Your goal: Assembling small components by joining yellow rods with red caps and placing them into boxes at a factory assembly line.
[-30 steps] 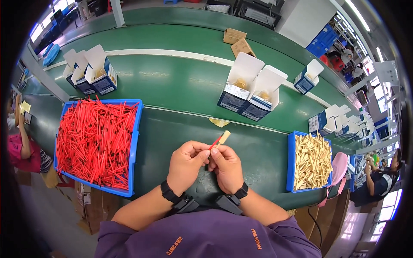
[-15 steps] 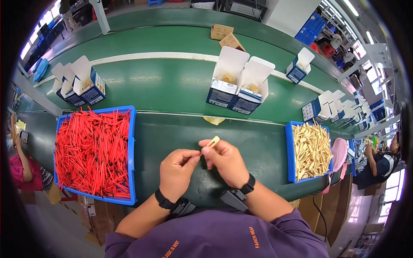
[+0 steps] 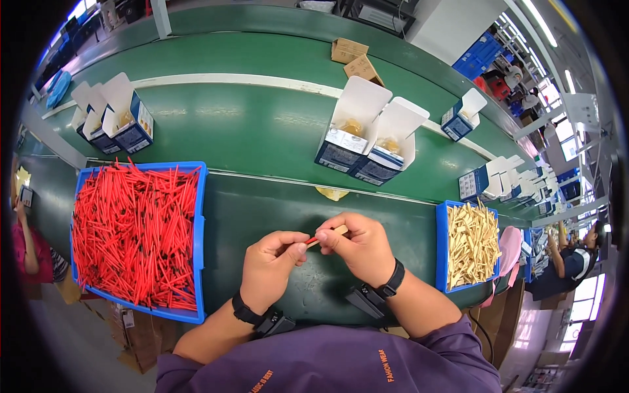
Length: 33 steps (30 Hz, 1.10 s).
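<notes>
My left hand (image 3: 270, 267) is closed, its thumb and fingers pinching a thin red stick (image 3: 312, 241) with a dark end. Just to its right, my right hand (image 3: 362, 249) is closed around a small cream-coloured flat piece (image 3: 341, 229). The two pieces meet end to end between my fingertips, above the green bench; the fingers hide whether one sits inside the other. At my left stands a blue tray (image 3: 200, 229) heaped with red sticks (image 3: 137, 236). On the right a smaller blue tray (image 3: 441, 249) holds many cream pieces (image 3: 470, 245).
Open blue-and-white boxes (image 3: 342, 157) with amber contents stand beyond my hands. More boxes (image 3: 121, 134) are at far left and a row of boxes (image 3: 481, 183) at right. A yellowish scrap (image 3: 332, 193) lies near the belt edge. Co-workers sit on both sides.
My right hand has turned and shifted slightly right, and the cream piece has gone from sticking up to lying nearly level. The whole view has shifted slightly.
</notes>
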### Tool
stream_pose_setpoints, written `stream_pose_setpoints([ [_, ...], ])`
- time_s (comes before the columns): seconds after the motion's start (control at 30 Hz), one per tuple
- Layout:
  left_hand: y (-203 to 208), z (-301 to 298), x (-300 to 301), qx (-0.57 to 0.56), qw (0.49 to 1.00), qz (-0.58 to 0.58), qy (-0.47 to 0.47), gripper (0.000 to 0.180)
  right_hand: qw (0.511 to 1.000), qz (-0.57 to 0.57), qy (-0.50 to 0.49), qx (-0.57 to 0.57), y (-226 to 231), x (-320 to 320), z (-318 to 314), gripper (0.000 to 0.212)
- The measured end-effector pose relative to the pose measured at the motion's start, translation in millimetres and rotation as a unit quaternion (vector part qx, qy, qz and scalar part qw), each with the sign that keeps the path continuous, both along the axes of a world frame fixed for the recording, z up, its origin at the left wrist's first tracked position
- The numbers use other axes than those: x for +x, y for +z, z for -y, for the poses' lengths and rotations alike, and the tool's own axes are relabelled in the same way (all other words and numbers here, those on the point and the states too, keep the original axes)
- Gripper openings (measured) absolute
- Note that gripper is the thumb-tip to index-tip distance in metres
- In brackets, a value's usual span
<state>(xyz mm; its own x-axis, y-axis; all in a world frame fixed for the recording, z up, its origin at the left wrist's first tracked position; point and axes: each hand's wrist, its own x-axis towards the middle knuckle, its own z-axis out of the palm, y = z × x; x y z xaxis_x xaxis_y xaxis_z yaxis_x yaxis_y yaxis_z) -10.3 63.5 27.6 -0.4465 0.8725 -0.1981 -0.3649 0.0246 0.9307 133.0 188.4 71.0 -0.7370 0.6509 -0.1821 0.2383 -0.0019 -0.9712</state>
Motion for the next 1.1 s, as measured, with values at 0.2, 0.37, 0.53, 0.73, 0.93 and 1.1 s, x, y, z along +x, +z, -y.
stream_pose_setpoints([
  [0.2, -2, 1, 0, 0.012, 1.0, 0.011, -0.004, 0.013, 0.98, 0.081, 0.013, 0.18, 3, -9, 5, 0.017],
  [0.37, -4, 3, -3, 0.037, 0.998, 0.048, -0.015, 0.016, 0.981, 0.072, 0.044, 0.176, 22, -11, -1, 0.016],
  [0.53, 1, -4, 3, 0.077, 0.993, 0.052, 0.079, 0.02, 0.887, 0.018, -0.124, 0.443, 68, -24, -51, 0.012],
  [0.73, -9, -1, 2, 0.063, 0.997, 0.026, 0.029, 0.022, 0.776, 0.151, -0.125, 0.6, 49, -97, -119, 0.018],
  [0.93, -7, 6, 0, 0.047, 0.998, -0.001, 0.045, 0.023, 0.789, 0.167, -0.093, 0.583, 34, -99, -107, 0.018],
  [1.1, -4, 7, 0, 0.014, 1.0, -0.007, 0.004, 0.02, 0.814, 0.103, -0.047, 0.569, 27, -84, -86, 0.015],
])
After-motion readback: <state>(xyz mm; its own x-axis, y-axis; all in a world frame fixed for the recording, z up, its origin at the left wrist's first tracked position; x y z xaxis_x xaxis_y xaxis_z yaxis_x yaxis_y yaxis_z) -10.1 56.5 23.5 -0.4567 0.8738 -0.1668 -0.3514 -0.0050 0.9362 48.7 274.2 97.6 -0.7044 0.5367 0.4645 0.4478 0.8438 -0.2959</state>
